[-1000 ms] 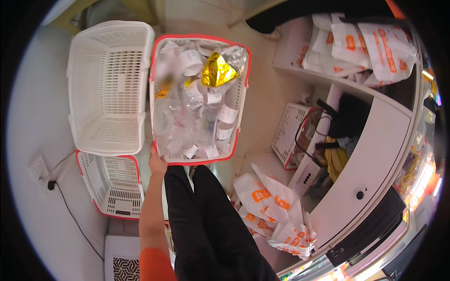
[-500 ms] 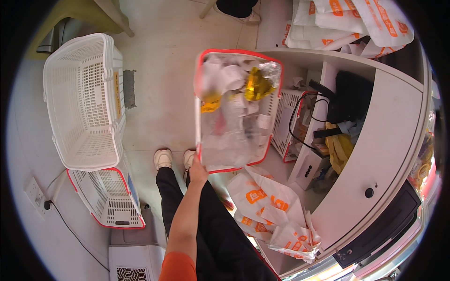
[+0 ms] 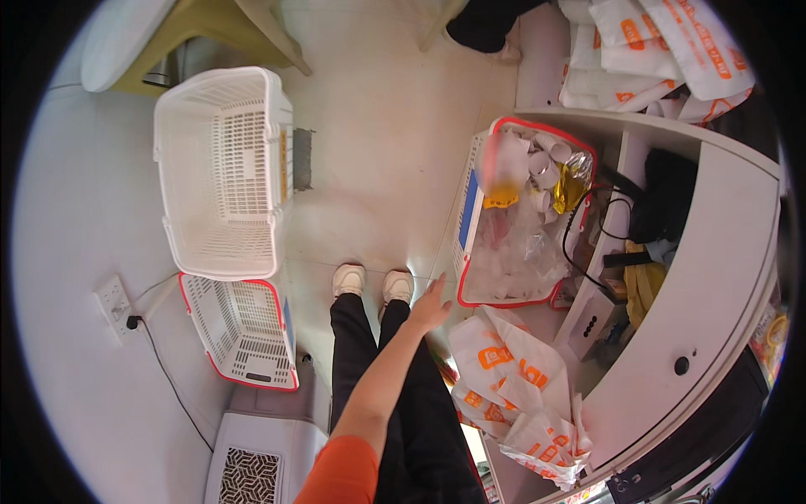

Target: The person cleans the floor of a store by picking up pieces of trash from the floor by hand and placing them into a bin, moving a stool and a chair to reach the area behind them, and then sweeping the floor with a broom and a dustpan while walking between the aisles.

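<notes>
My left hand (image 3: 431, 306) reaches out from an orange sleeve, fingers apart and holding nothing. It is just left of the near left corner of a white basket (image 3: 495, 303) with a red rim, a small gap between them. Inside the basket lie white paper rolls (image 3: 546, 172), a shiny gold-yellow wrapper (image 3: 571, 186) and crumpled clear plastic (image 3: 525, 252). The basket stands at the front of an open shelf unit (image 3: 739, 218). Below it, white plastic bags with orange print (image 3: 512, 378) lie in a heap. My right hand is out of view.
Stacked empty white baskets (image 3: 273, 202) stand at the left, beside a red-rimmed basket (image 3: 252, 328). A black cable (image 3: 568, 231) hangs across the right basket's edge. More printed bags (image 3: 625, 59) are piled at the far right. Another person's shoe (image 3: 508, 52) shows at the top.
The filled basket has moved right, up against the shelf unit. My left hand has let go of its near corner and its fingers are now spread. The whole view has shifted.
</notes>
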A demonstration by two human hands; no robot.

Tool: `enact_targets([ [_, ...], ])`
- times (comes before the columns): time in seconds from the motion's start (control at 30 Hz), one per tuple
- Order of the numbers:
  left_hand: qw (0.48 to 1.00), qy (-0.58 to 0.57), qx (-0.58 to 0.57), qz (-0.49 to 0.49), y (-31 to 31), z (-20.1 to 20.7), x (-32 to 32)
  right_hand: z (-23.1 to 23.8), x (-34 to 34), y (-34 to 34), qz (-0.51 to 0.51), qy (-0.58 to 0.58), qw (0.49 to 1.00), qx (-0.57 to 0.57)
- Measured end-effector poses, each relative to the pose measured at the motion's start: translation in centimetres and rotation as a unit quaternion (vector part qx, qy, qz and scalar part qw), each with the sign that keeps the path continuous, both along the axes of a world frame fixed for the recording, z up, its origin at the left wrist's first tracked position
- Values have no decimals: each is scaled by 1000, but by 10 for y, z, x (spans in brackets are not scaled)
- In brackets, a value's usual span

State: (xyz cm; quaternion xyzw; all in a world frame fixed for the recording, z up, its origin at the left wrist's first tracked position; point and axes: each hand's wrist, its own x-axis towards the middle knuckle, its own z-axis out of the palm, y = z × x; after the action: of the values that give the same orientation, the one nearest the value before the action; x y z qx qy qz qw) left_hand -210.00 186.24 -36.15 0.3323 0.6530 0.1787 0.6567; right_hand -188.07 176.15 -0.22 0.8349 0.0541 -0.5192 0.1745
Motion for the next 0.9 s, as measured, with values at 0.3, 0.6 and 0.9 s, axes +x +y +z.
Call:
enact_targets([
  [0.3,987,125,-91,43,-166,99,-140,77,-35,5,15,43,998,44],
  [0.6,952,194,-215,102,-305,222,-186,194,-79,-11,-61,106,991,46],
  [0.9,933,189,-184,245,-327,288,-168,226,-112,24,-107,222,968,40],
])
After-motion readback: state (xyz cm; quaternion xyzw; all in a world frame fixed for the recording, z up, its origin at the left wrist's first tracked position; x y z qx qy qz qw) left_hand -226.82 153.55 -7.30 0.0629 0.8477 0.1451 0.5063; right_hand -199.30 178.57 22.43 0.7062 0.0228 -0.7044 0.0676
